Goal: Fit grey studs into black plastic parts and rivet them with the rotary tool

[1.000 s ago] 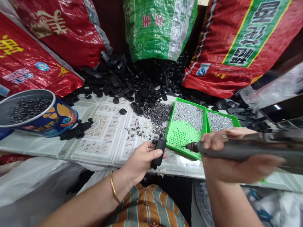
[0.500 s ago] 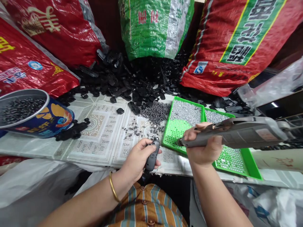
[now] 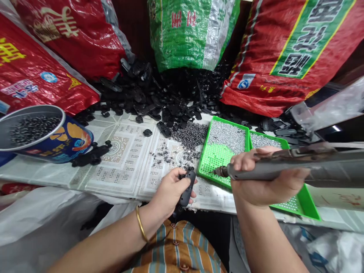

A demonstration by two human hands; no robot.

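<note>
Between the thumb and fingers of my left hand is a small elongated black plastic part, held above the table's front edge. My right hand is wrapped around a thick grey electric screwdriver. Its narrow bit points left, over the near left corner of a green perforated tray. Small silvery screws lie heaped at that tray's far end. A gap separates the bit from the black part.
Tiny dark pieces are piled left of the tray. Behind them, black plastic parts spill beneath a green sack and red sacks. A blue tub of small dark pieces stands at left on the patterned table.
My right hand has tilted and drawn the screwdriver rightward and closer to the camera, exposing more of its bit. My left hand still holds the black part, turned slightly. The whole view has shifted a little.
</note>
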